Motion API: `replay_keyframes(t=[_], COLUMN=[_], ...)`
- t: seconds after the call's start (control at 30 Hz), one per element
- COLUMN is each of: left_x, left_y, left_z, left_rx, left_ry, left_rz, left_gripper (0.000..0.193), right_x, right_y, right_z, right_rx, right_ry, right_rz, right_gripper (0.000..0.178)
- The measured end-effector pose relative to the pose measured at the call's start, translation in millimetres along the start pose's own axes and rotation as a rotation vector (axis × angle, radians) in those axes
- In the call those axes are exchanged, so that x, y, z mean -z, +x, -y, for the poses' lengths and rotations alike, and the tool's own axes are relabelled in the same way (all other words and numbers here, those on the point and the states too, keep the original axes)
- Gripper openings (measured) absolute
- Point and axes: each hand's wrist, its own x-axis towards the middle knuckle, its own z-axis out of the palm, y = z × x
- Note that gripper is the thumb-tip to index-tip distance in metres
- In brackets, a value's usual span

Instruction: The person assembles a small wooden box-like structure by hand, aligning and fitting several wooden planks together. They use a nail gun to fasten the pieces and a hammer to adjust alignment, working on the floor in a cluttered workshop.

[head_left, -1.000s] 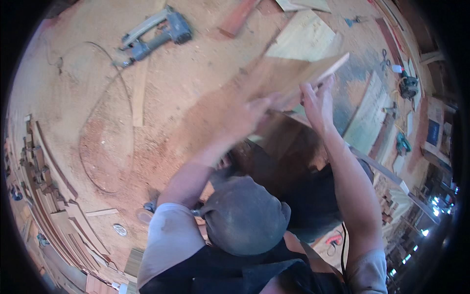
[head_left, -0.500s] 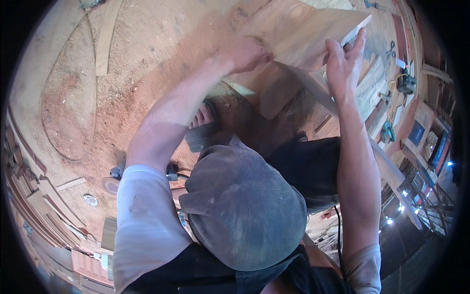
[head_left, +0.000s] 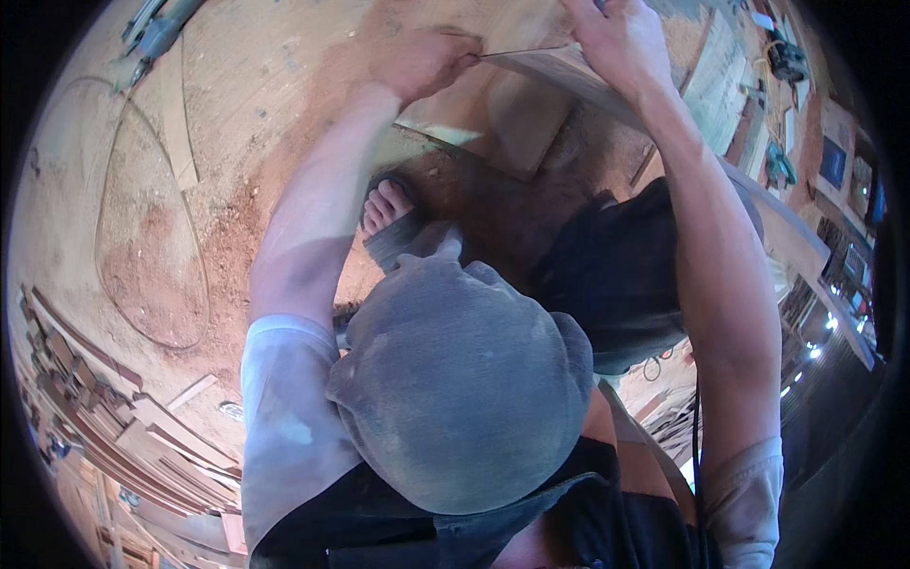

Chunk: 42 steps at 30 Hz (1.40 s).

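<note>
A pale wooden board [head_left: 519, 27] spans the top middle, its near edge running between my two hands; the far part is cut off by the frame. My left hand [head_left: 425, 64] is closed at the board's near left corner, fingers curled under and partly hidden. At the right side of the board, my right hand [head_left: 627, 45] grips it, with its fingertips partly out of view. Below the held board, another wooden piece [head_left: 523, 128] lies on the dusty ground.
A sandalled foot [head_left: 387, 207] stands below the boards. At upper left are a power tool [head_left: 163, 36], a looped cord [head_left: 101, 223] and a wooden strip [head_left: 176, 119]. Stacked wood strips [head_left: 156, 450] lie lower left. A dark power tool [head_left: 787, 61] and a green tool [head_left: 779, 167] lie right.
Both hands have moved up and left in the view with the board, whose face now tilts largely out of frame. The power tool at upper left has come further into view.
</note>
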Motion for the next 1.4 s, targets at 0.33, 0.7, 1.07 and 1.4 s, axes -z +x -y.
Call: replay_keyframes(t=[0.33,0.7,1.07,1.4], left_x=[-9,-23,-43,-48], left_y=[-2,1,-16,-20], left_z=[1,-9,-24,-23], left_rx=[-0.003,-0.028,0.019,0.039], left_ry=[0.08,0.08,0.152,0.208], left_rz=[-0.023,0.002,-0.21,-0.292], left_gripper=[0.02,0.014,0.022,0.024], right_x=[3,12,7,13], right_y=[1,-10,-22,-23], right_z=[-4,-6,-13,-10], right_rx=[-0.13,-0.077,0.096,0.338], right_ry=[0.039,-0.035,0.053,-0.052], right_rz=[0.058,0.119,0.154,0.196], right_gripper=[0.036,0.042,0.034,0.04])
